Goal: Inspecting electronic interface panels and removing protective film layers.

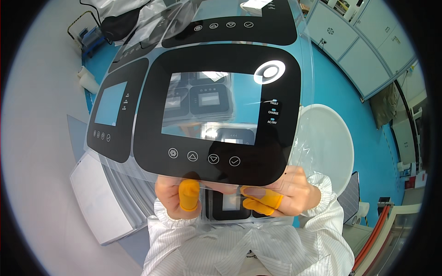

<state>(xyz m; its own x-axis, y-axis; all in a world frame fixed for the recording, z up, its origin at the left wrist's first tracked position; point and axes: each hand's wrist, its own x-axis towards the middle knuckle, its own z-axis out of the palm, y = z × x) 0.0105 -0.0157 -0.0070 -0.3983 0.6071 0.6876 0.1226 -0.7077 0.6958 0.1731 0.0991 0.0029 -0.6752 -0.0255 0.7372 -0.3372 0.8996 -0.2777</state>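
A clear plastic sheet [306, 55] printed with several black control-panel overlays is held up, tilted, in front of me. Its nearest black panel [152, 110] has a see-through window, a row of round button symbols and small indicator marks at the right. My left hand [177, 198] is closed on the sheet's near edge, with a yellow finger cot on it. Farther right along that edge, my right hand [292, 193] grips too, also wearing yellow finger cots. Between the hands, lower down, another black panel [221, 214] shows close to my body.
A stack of white sheets or trays [103, 198] stands at the left. A round white surface [338, 147] is on the right, beyond my right hand. White cabinets [368, 60] line the far right above the blue floor [340, 96]. White rolls [88, 79] lie by the left wall.
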